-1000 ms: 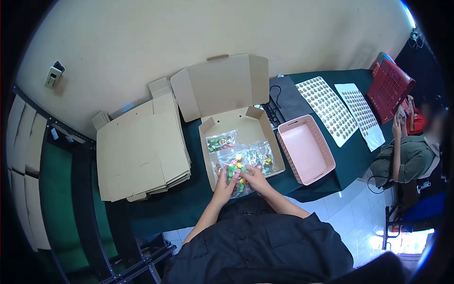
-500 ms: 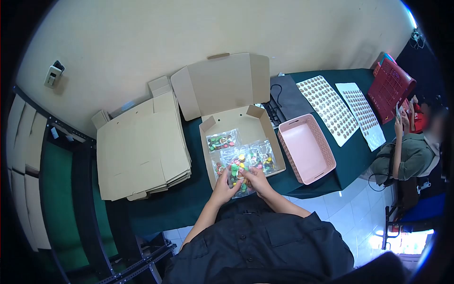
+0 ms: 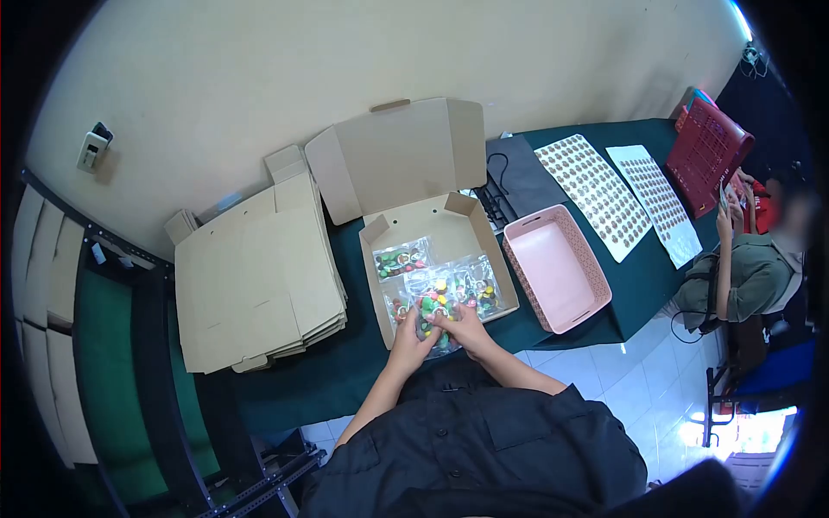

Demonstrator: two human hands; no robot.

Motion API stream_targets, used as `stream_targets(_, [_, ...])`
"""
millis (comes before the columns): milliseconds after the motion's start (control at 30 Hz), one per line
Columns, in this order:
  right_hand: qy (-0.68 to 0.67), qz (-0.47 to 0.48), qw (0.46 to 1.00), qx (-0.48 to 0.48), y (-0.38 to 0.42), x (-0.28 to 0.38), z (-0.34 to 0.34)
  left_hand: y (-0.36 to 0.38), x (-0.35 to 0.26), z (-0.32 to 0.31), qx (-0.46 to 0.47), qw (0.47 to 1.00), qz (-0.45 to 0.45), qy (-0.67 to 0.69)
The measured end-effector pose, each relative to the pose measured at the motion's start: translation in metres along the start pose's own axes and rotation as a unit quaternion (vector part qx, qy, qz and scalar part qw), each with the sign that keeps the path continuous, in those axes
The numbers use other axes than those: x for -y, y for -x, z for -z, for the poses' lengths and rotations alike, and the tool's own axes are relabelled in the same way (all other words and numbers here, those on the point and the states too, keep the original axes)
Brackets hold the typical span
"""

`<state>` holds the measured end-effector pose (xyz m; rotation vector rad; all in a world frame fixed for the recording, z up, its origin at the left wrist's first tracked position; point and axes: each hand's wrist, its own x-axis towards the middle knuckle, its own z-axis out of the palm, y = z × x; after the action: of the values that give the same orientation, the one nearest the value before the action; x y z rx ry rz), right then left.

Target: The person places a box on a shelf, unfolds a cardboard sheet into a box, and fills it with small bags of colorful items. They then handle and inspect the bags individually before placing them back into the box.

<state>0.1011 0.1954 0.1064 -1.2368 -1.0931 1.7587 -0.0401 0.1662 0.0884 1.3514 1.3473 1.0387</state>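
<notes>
Bag of coloured pieces held in both hands over the open box

Bag of coloured pieces (image 3: 434,318), a clear plastic one, sits at the near edge of the open cardboard box (image 3: 458,226), pinched between both hands. Both forearms come up from the dark shirt at the bottom of the view and converge at the box's front wall. The left hand (image 3: 408,335) curls around the bag's left side, fingers closed on the plastic. The right hand (image 3: 464,326) closes on the bag's right side, thumb on top, knuckles turned toward the pink basket (image 3: 557,269). Compared with half a second ago, the hands have drawn closer together, so that the fingertips nearly meet over the bag; the bag itself stays at the same spot in the box.

Further into the box lie more clear bags (image 3: 402,259) of coloured pieces, side by side on the box floor, with the lid flap standing open behind. Left of the box is a stack of flat cardboard blanks (image 3: 255,278) on the green table (image 3: 345,363). Right of the pink basket lie two sticker sheets (image 3: 594,195), and beyond them a red crate (image 3: 710,155) stands tilted beside a seated person (image 3: 747,276)
</notes>
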Motion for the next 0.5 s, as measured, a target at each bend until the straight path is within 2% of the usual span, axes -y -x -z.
stream_targets(67, [0.042, 0.007, 0.999, -0.024, -0.001, -0.005, 0.001, 0.002, 0.000, -0.002, -0.008, 0.998, -0.060, 0.000])
stream_targets(100, [0.041, 0.006, 0.999, -0.026, 0.002, -0.001, -0.001, 0.003, -0.002, -0.003, -0.007, 0.998, -0.059, 0.000])
stream_targets(167, [0.004, 0.075, 0.997, -0.018, 0.005, 0.009, -0.007, 0.003, -0.006, -0.004, 0.008, 0.994, -0.022, 0.105])
stream_targets(300, [0.032, 0.004, 0.999, 0.022, -0.003, 0.004, 0.002, 0.001, -0.003, -0.004, -0.018, 0.988, -0.034, 0.150])
stream_targets(367, [0.110, 0.120, 0.987, -0.001, 0.001, 0.005, -0.008, 0.001, -0.004, 0.000, -0.047, 0.979, -0.020, 0.199])
stream_targets(500, [0.083, 0.106, 0.990, 0.032, 0.003, 0.005, -0.005, 0.000, -0.003, -0.003, -0.053, 0.990, -0.020, 0.131])
